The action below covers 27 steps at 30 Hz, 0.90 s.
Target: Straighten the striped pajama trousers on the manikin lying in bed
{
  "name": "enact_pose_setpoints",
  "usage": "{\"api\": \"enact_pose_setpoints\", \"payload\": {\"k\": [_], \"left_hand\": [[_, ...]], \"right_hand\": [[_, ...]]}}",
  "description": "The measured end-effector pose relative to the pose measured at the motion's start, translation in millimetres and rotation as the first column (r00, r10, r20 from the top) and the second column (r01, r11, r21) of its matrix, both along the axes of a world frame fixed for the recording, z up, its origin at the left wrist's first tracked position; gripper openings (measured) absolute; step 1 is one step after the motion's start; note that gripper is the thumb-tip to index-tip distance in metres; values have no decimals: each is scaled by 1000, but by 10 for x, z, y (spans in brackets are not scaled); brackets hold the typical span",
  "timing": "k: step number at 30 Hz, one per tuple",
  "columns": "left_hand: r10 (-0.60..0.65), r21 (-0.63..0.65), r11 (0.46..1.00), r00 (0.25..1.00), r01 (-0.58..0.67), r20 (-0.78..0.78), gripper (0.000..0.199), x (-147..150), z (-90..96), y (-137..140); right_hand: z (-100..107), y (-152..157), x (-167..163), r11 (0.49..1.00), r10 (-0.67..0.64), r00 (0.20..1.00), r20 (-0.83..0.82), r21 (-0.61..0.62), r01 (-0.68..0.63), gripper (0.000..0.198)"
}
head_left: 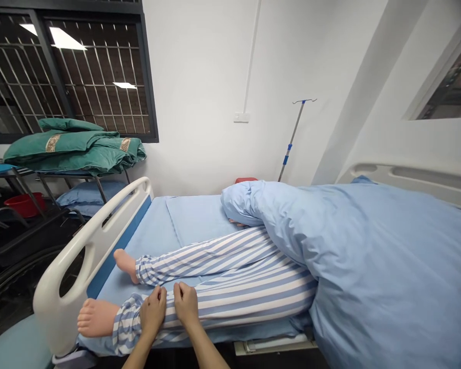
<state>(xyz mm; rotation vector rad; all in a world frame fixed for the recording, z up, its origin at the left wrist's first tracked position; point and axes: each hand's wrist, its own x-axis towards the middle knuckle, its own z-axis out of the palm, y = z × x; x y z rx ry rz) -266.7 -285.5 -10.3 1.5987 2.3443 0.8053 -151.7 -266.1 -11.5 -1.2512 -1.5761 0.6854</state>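
Along the bed's (195, 212) near edge, I'm clenching left hand (152, 309) and right hand (186, 302) on striped trousers (249, 300) the quilt (372, 246) is leaving uncovered.

White wall (200, 102) beyond the grip, dark-framed barred window (100, 77) to its far left, pale headboard (384, 173) well to its right
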Motion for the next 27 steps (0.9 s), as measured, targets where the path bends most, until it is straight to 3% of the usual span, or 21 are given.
{"api": "enact_pose_setpoints", "payload": {"k": [6,9,17,27], "left_hand": [[-84,212,977,954,21,289,35,340,206,217],[-51,215,976,927,-32,371,35,532,208,281],[-135,177,979,965,96,224,24,450,-160,285],[-72,-66,995,992,79,106,29,578,50,245]], "right_hand": [[38,42,22,1000,5,994,-108,-30,-8,41],[40,68,49,998,-15,982,-190,-63,3,40],[36,49,26,993,-69,988,-137,-104,55,36],[293,117,352,997,-74,983,168,-15,77,41]]}}
